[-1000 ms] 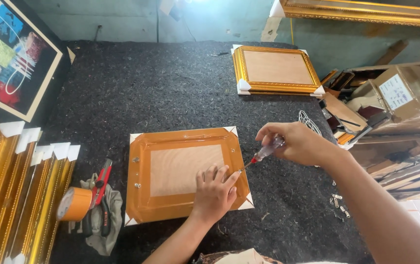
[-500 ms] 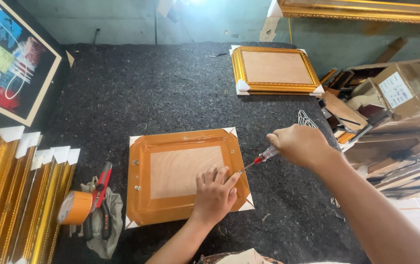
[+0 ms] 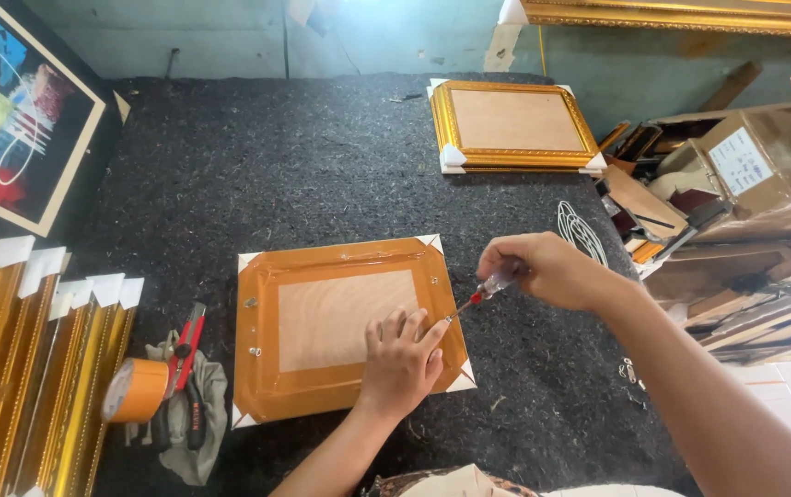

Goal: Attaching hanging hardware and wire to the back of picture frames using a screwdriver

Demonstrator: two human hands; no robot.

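Note:
A picture frame [image 3: 340, 327] lies face down on the dark felt table, its back sealed with orange-brown tape and its corners capped in white. My left hand [image 3: 402, 361] presses flat on the frame's lower right part, fingers near its right edge. My right hand [image 3: 543, 270] grips a small screwdriver [image 3: 478, 294] with a clear and red handle. Its tip points down-left and meets the frame's right edge just by my left fingertips.
A second gold frame [image 3: 513, 124] lies at the table's far side. A roll of orange tape [image 3: 136, 390], red-handled pliers [image 3: 184, 350] and a cloth sit left of the frame. Gold frames [image 3: 18, 368] are stacked at left, a painting [image 3: 9, 120] leans far left, cardboard boxes [image 3: 745, 184] stand right.
My right hand has shifted slightly up and right while the screwdriver tip stays at the frame's right edge. My left hand keeps pressing on the frame.

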